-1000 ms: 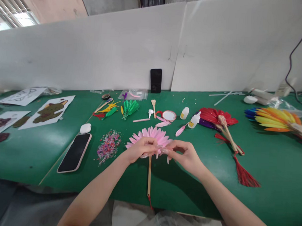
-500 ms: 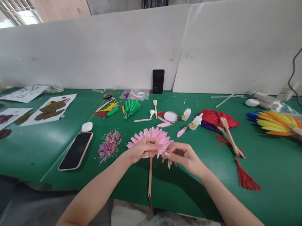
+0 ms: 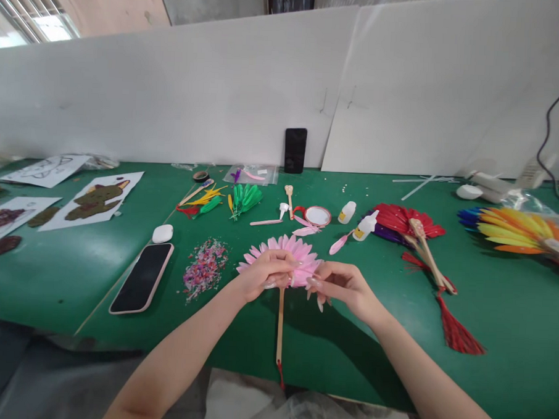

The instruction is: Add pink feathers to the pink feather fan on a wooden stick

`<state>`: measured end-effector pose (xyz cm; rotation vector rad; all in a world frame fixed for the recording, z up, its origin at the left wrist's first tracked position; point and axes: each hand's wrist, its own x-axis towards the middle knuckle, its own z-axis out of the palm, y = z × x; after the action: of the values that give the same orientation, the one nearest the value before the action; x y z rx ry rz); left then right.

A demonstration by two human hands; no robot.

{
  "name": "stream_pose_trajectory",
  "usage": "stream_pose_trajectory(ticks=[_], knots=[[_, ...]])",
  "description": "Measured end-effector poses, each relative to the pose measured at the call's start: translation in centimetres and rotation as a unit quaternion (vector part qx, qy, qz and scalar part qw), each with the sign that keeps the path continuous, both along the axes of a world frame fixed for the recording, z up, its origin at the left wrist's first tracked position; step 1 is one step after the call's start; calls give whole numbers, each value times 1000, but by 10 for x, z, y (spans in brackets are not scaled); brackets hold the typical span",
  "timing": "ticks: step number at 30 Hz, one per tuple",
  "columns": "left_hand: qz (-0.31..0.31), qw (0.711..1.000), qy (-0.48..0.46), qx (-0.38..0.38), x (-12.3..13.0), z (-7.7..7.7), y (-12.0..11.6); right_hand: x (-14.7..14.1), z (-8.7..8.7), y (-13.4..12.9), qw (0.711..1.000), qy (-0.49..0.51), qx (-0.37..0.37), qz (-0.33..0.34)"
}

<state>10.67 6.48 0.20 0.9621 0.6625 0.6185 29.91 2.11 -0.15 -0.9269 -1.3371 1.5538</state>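
Note:
A pink feather fan point(image 3: 282, 243) with a wooden handle point(image 3: 280, 327) and a red cord lies on the green table in front of me. Over the fan's middle, my left hand point(image 3: 274, 274) is closed in a pinch; what it grips is too small to make out. Just to the right, by the fan's right edge, my right hand point(image 3: 338, 286) pinches with thumb and forefinger, its other fingers curled; its contents are also unclear. Behind the fan lie loose pink feathers point(image 3: 305, 231), a round white lid point(image 3: 317, 216) and two white glue bottles point(image 3: 365, 227).
To the left are a phone point(image 3: 142, 279), a white case point(image 3: 162, 233) and a pile of coloured bits point(image 3: 205, 268). Green feathers point(image 3: 246, 200) lie behind. At the right are a red fan point(image 3: 399, 220) and a rainbow fan point(image 3: 514, 227). A black phone point(image 3: 295, 150) leans on the white board.
My right hand has moved slightly right, widening the gap between my hands. My left hand stays over the fan. The whole view has shifted a little.

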Motion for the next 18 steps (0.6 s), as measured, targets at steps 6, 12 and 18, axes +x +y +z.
stream_pose_trajectory(ticks=[6,12,18], knots=[[2,1000,-4,-5,-1,-1,2,0,2,-1,1000,-5,13,-12],[1,1000,4,-4,0,1,1,2,4,-2,999,43,9,17],[-6,1000,11,3,-4,4,4,8,1,0,991,132,5,-10]])
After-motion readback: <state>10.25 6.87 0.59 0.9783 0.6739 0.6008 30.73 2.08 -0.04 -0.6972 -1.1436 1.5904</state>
